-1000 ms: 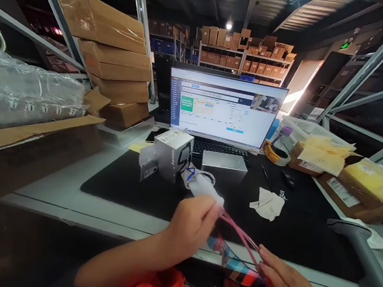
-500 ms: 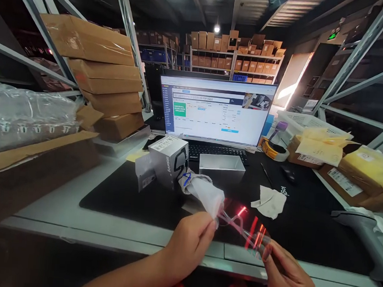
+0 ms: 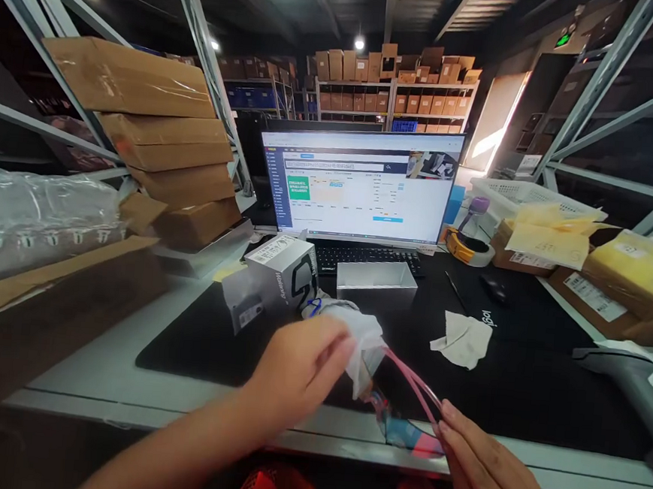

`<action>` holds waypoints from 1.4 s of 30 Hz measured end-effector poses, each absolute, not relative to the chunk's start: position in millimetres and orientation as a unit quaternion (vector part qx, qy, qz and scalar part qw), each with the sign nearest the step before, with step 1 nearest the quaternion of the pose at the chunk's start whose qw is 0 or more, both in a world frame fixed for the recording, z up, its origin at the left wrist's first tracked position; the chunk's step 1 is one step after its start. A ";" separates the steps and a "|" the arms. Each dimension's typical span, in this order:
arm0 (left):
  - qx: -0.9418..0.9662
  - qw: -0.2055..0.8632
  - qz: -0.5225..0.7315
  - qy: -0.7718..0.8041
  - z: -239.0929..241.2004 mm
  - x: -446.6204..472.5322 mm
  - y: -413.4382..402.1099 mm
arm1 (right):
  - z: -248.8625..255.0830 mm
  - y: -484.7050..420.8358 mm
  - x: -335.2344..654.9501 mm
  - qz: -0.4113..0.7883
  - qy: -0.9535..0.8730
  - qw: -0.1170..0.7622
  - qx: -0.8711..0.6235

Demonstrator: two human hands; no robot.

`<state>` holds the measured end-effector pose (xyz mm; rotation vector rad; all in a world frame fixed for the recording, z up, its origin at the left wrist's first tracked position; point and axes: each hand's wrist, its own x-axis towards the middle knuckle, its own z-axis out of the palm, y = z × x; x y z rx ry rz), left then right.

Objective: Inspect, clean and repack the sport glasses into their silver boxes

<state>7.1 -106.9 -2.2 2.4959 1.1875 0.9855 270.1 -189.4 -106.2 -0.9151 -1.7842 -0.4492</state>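
My left hand (image 3: 300, 363) is closed on a crumpled white sleeve (image 3: 369, 338) above the black desk mat. My right hand (image 3: 490, 461) pinches what looks like a pair of glasses with thin pink arms (image 3: 414, 383). The far ends of the arms reach into the sleeve's opening, and a shiny lens (image 3: 416, 437) below them shows blue and pink reflections. Behind the left hand stands a grey printed box (image 3: 284, 275) with a clear flap at its side. A shallow silver box (image 3: 377, 280) sits open in front of the keyboard.
A monitor (image 3: 359, 187) and keyboard (image 3: 353, 258) stand at the back. To the right are a white cloth (image 3: 463, 340), a mouse (image 3: 493, 289), tape (image 3: 467, 248), a scanner (image 3: 626, 388) and yellow-wrapped parcels (image 3: 640, 277). Stacked cartons (image 3: 181, 143) and a large open carton (image 3: 61, 306) fill the left.
My left hand has shifted left and up with the sleeve. More of the pink arms now shows between the sleeve and my right hand, and the red glare on the lens is gone.
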 end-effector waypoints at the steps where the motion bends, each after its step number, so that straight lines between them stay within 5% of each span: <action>1: 0.867 0.079 0.288 0.399 13.6 14.4 -100.4 | -105.4 -190.7 270.8 -0.190 -0.753 0.505 -0.376; 10: 0.942 -0.017 -0.107 0.318 51.3 83.5 -50.4 | -91.0 -197.8 283.0 -0.202 -0.808 0.433 -0.344; 20: 0.930 0.133 -0.087 0.333 43.2 80.3 -22.5 | -71.8 -195.9 299.1 -0.126 -0.847 0.410 -0.313; 26: 0.938 0.157 -0.123 0.285 44.7 91.0 -23.7 | -32.4 -189.6 289.9 -0.187 -0.912 0.274 -0.243; 36: 0.935 0.192 -0.094 0.283 37.2 96.2 -19.0 | -53.3 -188.6 304.9 -0.131 -0.891 0.316 -0.298; 42: 0.925 0.191 -0.062 0.323 35.3 92.7 -18.0 | -57.8 -195.8 302.4 -0.215 -0.879 0.319 -0.282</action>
